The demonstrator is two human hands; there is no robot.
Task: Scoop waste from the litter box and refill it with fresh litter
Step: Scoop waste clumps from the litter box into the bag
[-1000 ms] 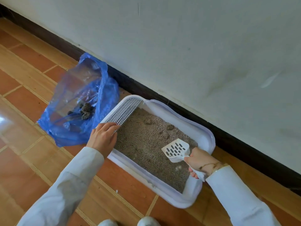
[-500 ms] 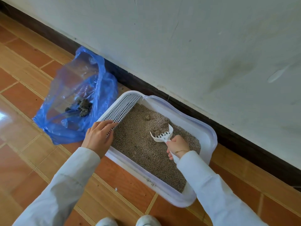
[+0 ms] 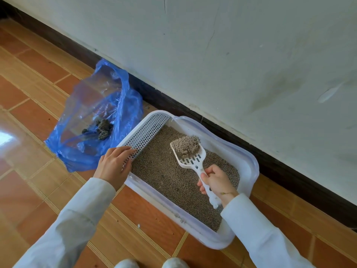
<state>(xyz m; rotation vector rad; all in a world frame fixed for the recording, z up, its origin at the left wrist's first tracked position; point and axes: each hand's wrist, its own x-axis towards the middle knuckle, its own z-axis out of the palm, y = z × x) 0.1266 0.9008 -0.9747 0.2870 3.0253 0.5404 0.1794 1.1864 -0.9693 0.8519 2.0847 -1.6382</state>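
2 hands share the work: the left hand rests on the litter box grille to steady it, fingers relaxed, while the right hand grips the scoop, loaded and level (so nothing spills), probably bound for the blue bag beside it.

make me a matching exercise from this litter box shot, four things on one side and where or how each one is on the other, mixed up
Things:
1. scoop
2. blue bag
3. left hand
4. right hand

States:
A. on the floor beside the litter box, dark clumps inside
B. grips a white handle
C. raised over the litter, loaded with a grey heap
D. rests on the grid-patterned end of the box

Pairs: 1-C, 2-A, 3-D, 4-B
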